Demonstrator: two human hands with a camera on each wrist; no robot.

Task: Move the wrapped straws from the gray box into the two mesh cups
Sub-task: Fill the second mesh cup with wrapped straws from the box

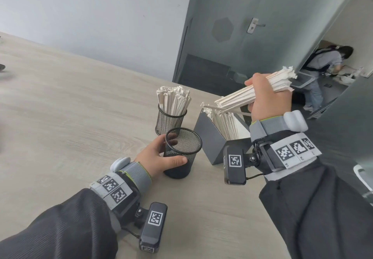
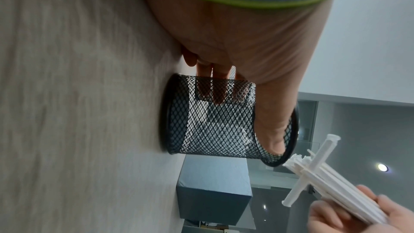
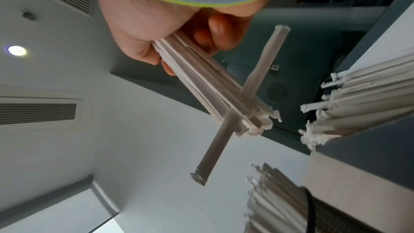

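My right hand [image 1: 266, 95] grips a bundle of wrapped straws [image 1: 248, 93] in the air above the gray box [image 1: 210, 139], the bundle tilted with its lower ends pointing left. One loose straw [image 3: 237, 109] lies crosswise under the bundle [image 3: 201, 84]. Several straws [image 1: 226, 123] still stand in the box. My left hand [image 1: 159, 155] grips the near mesh cup [image 1: 181, 153], thumb in front, fingers behind; the cup looks empty. In the left wrist view the cup [image 2: 215, 121] stands on the table. The far mesh cup [image 1: 167, 121] is packed with straws [image 1: 173, 101].
The light wooden table [image 1: 70, 107] stretches left and toward me. The box stands near its right edge, beyond which a gray door [image 1: 242, 32] stands. A person [image 1: 323, 67] crouches in the doorway at far right.
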